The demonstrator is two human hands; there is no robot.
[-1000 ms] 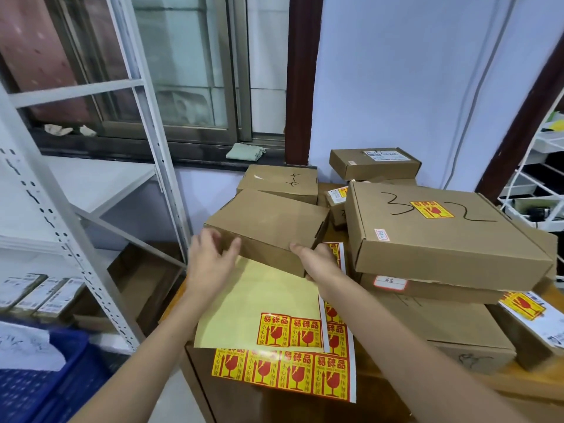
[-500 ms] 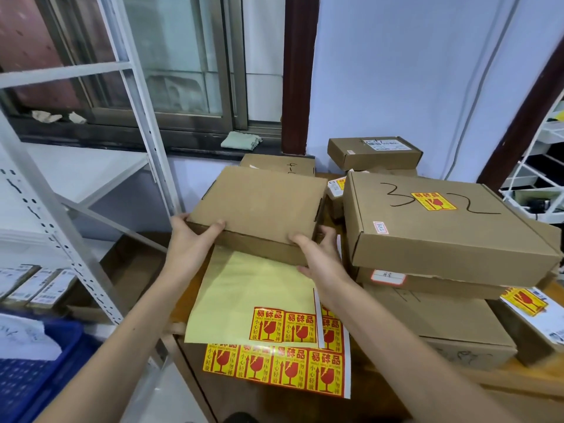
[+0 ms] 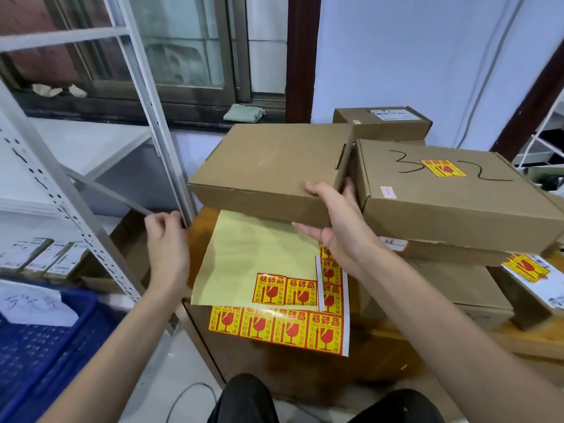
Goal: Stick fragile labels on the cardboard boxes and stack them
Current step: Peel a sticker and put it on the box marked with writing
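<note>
Now only my right hand (image 3: 338, 227) gripped the flat brown cardboard box (image 3: 268, 169) shut above the yellow label sheet (image 3: 253, 251); my left hand (image 3: 166, 239), loosely curled, had let go.

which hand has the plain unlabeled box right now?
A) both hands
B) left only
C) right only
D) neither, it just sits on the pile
C: the right hand grips the near right corner of the plain cardboard box, thumb on top and fingers under it, while the left hand is off the box, down by the shelf post.
</note>
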